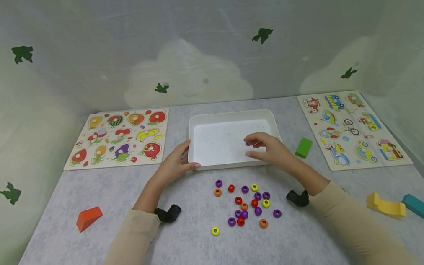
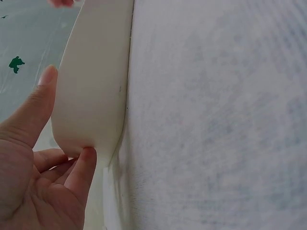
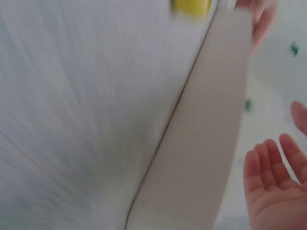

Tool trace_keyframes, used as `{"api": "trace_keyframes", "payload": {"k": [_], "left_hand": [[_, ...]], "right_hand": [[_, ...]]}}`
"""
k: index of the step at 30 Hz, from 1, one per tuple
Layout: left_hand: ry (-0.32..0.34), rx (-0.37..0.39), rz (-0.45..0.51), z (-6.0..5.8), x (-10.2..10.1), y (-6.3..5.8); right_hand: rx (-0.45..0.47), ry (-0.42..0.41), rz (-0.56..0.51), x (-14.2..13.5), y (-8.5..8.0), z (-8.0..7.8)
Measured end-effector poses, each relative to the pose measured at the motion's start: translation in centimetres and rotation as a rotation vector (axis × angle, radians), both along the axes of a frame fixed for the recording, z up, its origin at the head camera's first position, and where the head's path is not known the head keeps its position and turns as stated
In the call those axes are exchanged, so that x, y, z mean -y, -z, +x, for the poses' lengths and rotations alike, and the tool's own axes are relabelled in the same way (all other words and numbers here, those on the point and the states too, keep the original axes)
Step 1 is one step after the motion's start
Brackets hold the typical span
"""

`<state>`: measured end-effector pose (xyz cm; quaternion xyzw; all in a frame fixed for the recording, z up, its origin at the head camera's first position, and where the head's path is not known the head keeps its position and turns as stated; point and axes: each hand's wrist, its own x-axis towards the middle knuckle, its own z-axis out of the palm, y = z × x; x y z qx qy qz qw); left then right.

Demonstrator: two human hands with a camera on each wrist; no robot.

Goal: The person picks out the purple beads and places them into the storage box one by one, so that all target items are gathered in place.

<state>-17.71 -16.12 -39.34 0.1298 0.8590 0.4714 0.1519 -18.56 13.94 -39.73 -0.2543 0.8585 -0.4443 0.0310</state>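
Note:
A shallow white tray stands on the table. My left hand grips its near left corner, the thumb on the front rim and the fingers against the side; the left wrist view shows this hand close up. Over the tray's right part is my right hand, its thumb and fingers apart. A small purple bead shows just under its index fingertip. In the right wrist view the right hand has loosely bent fingers, with no bead visible between them.
Loose purple, red, orange and yellow beads lie in front of the tray. A fruit puzzle board is at left, a vehicle puzzle board at right. Green, orange, yellow and teal blocks lie around.

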Motion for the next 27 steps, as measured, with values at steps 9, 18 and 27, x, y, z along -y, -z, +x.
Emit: {"api": "trace_keyframes", "payload": {"k": [9,18,27], "left_hand": [[0.002,-0.003,0.007,-0.3,0.3,0.7],[-0.002,-0.026,0.0,-1.0,0.8,2.3],[-0.027,-0.023,-0.009,-0.9,0.7,2.2]], "right_hand": [[0.071,-0.252,-0.018,0.6,1.8,4.7],[0.148,-0.244,0.182,1.3,3.2,5.6],[0.039,-0.136,0.009,1.1,-0.1,3.9]]}}
